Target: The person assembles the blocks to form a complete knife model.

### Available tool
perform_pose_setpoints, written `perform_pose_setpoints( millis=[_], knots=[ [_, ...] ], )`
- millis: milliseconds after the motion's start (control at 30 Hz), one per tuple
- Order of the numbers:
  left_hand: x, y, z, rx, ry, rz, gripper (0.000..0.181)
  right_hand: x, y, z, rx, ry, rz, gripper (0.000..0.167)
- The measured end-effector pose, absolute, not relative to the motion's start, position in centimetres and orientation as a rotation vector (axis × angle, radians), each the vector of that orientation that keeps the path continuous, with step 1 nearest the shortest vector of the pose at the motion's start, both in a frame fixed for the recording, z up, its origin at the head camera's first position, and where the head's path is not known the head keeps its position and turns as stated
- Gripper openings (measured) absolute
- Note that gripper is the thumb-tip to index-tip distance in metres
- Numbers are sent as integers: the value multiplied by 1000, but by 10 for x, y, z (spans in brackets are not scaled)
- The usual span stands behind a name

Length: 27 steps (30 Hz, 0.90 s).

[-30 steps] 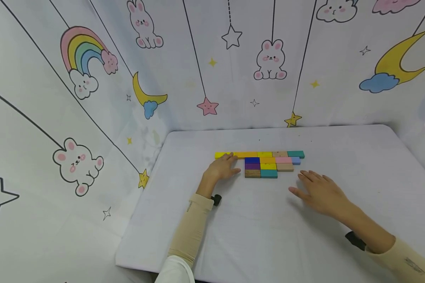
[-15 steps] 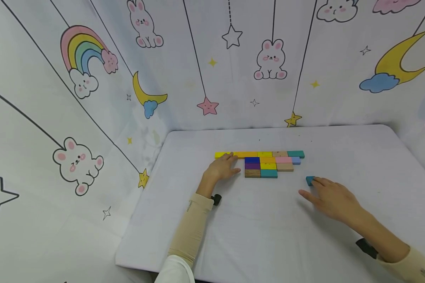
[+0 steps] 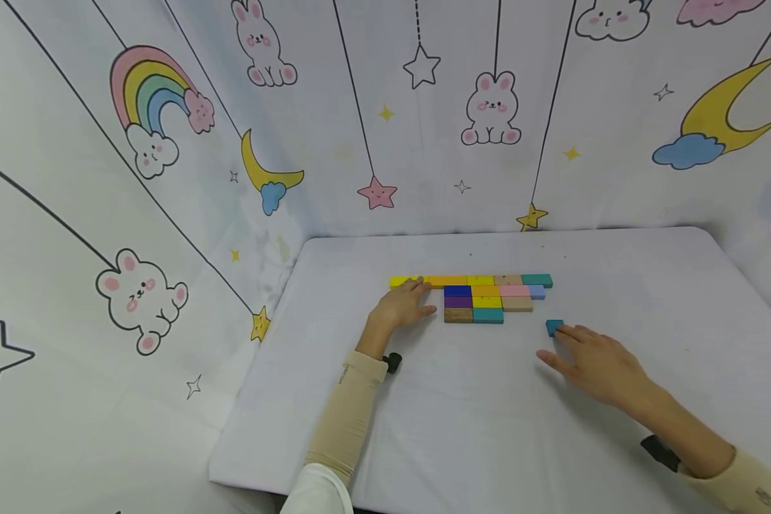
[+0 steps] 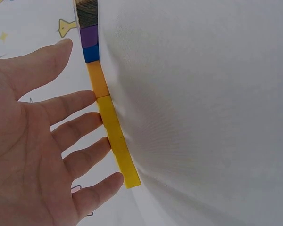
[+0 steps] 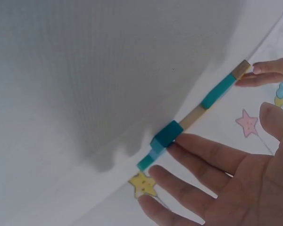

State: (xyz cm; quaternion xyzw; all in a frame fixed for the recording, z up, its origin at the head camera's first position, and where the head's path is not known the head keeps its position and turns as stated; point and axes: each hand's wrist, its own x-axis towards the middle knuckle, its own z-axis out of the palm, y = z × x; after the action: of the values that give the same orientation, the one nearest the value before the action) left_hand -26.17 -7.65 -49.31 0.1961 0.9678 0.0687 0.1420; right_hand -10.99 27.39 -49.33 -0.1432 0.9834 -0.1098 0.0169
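Observation:
My left hand rests at the left end of the back row of blocks, its fingertips touching a long yellow block. Those fingers are nearly straight and spread, with the thumb apart. My right hand has its index and middle fingertips against a small blue-teal block, which stands apart from the rest, at the front right of the arrangement. In the right wrist view the thumb stands away from this teal block, and the other fingers are spread. Neither hand wraps round a block.
Flat coloured blocks form stepped rows: a teal block ends the back row, a pink one lies in the second, a brown one in the front. A white cloth covers the table; a patterned curtain hangs behind.
My right hand first moved right, bringing the small teal block into view, and has since slid it slightly left towards the arrangement. My left hand has stayed in place.

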Motion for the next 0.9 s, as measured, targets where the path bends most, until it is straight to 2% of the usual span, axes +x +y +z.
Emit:
perform_pose_setpoints(
  millis=[900],
  knots=[
    [-262,-74,-492,554,2793,186,67,-130,233,-491,-579,3036,-328,68]
  ],
)
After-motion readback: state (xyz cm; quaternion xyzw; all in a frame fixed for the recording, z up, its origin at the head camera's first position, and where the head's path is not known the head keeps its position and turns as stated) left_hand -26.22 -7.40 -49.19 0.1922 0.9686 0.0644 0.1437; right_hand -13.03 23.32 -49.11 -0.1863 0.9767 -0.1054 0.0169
